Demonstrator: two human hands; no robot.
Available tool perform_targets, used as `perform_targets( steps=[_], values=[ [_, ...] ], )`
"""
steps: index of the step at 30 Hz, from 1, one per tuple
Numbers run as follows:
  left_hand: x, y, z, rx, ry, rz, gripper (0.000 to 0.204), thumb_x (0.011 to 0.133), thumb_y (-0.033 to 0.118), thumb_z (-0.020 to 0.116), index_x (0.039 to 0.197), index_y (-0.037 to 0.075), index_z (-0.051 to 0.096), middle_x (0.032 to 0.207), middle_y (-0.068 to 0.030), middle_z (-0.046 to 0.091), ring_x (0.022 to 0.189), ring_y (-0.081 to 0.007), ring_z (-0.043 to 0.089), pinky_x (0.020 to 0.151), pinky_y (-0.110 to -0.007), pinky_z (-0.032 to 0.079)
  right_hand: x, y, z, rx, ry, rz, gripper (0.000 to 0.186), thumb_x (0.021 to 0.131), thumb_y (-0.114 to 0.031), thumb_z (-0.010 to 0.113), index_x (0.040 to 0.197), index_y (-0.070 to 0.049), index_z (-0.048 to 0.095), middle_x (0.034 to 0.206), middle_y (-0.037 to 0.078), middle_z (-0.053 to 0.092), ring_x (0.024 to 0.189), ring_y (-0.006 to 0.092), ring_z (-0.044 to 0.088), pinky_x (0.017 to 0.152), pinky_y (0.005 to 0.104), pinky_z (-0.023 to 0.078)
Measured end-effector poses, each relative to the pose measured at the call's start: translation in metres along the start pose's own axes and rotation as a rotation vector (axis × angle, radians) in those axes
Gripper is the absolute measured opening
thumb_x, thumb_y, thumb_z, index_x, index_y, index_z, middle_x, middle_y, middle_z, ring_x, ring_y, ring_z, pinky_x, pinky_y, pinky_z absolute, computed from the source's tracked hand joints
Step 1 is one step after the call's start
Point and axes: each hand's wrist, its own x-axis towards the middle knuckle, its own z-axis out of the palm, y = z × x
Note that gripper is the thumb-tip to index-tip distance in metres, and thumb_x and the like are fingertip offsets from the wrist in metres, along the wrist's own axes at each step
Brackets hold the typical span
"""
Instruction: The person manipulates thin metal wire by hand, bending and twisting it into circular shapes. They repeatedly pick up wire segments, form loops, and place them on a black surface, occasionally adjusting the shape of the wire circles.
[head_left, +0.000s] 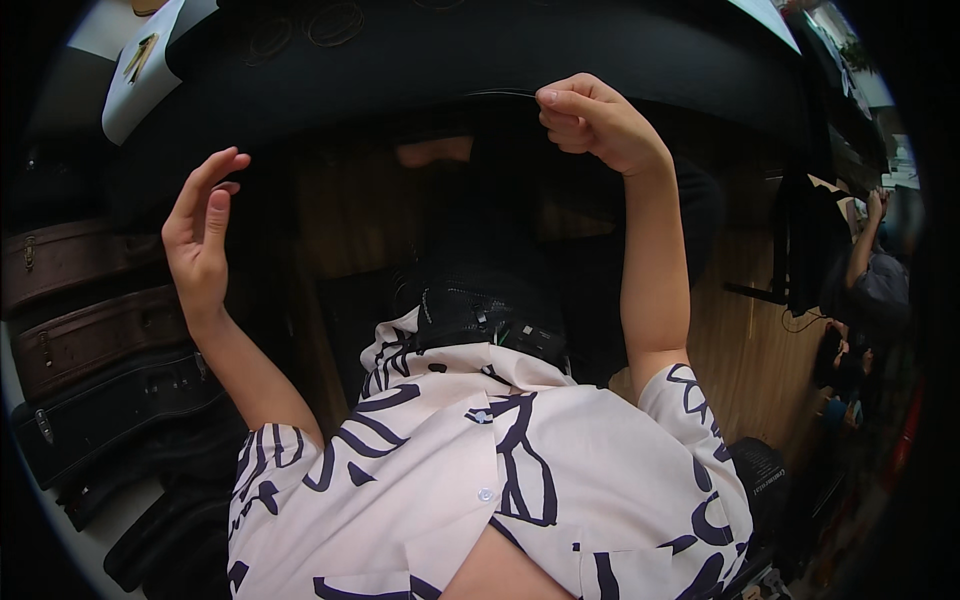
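Silvery thin strand (505, 93) is pinched by the thumb and forefinger of the right hand (605, 125), around the black table's near edge (440, 60). Left hand (203, 225) has fingers parted, nothing visible inside. If that lone pinch slips, it'd probably spring loose or kink.

1. At 12 o'clock, a broad black tabletop (480, 45).
2. At 10 o'clock, a white sheet (125, 115) with a rounded corner; a small gold-coloured item (142, 58) lies on it.
3. At 9 o'clock, two brown cases (75, 262) with metal latches, one below the other.
4. Between 8 and 9 o'clock, a black case (120, 405) with curved sides.
5. At 3 o'clock, wooden flooring (740, 335); farther out, another person (882, 290) in dark clothing.
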Motion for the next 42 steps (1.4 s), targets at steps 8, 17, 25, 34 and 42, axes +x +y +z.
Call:
perform_targets(
  steps=[8, 17, 25, 34, 42],
  values=[
    [0.074, 0.053, 0.213, -0.238, -0.032, 0.165, 0.015, 0.095, 0.005, 0.061, 0.106, 0.003, 0.072, 0.082, -0.0051, 0.068, 0.064, -0.0102, 0.056, 0.057, -0.024, 0.044, 0.012, 0.015, 0.013, 0.378, -0.031, -0.222, 0.050, 0.102, -0.026, 0.052, 0.058, -0.017, 0.029, 0.052, -0.008, 0.026, 0.046, 0.0034, 0.020, 0.042, 0.0229, 0.016],
    [0.071, 0.056, 0.259, 0.077, 0.045, 0.236, 0.007, 0.087, 0.001, 0.066, 0.092, 0.003, 0.071, 0.070, -0.0072, 0.060, 0.052, -0.0189, 0.054, 0.048, -0.031, 0.042, -0.005, 0.038, 0.017, 0.567, 0.091, -0.574, 0.044, 0.107, -0.031, 0.038, 0.066, -0.012, 0.038, 0.059, -0.004, 0.031, 0.053, 0.0084, 0.024, 0.049, 0.0259, 0.022],
    [0.063, 0.078, 0.264, 0.336, -0.237, 0.379, 0.004, 0.082, 0.000, 0.068, 0.082, 0.004, 0.065, 0.066, -0.0080, 0.056, 0.052, -0.0273, 0.057, 0.047, -0.036, 0.044, -0.009, 0.034, 0.011, 0.368, 0.413, -0.781, 0.038, 0.108, -0.031, 0.042, 0.086, -0.003, 0.056, 0.074, 0.002, 0.050, 0.065, 0.0102, 0.044, 0.062, 0.0245, 0.041],
    [0.081, 0.110, 0.231, 0.230, -0.234, 0.628, 0.005, 0.080, 0.003, 0.073, 0.084, 0.006, 0.072, 0.062, -0.0035, 0.053, 0.045, -0.0165, 0.049, 0.042, -0.028, 0.037, -0.036, 0.018, 0.008, -0.355, 0.453, -0.558, 0.037, 0.103, -0.016, 0.048, 0.074, 0.002, 0.060, 0.061, 0.002, 0.053, 0.053, 0.0092, 0.044, 0.050, 0.0249, 0.037],
    [0.089, 0.110, 0.231, 0.066, -0.041, 0.569, 0.003, 0.084, 0.005, 0.073, 0.087, 0.006, 0.074, 0.060, -0.0022, 0.053, 0.044, -0.0119, 0.047, 0.041, -0.025, 0.035, -0.048, 0.016, 0.007, -0.104, 0.093, -0.622, 0.051, 0.105, -0.036, 0.044, 0.069, -0.002, 0.052, 0.061, 0.000, 0.044, 0.054, 0.0084, 0.036, 0.049, 0.0240, 0.027]
  ],
)
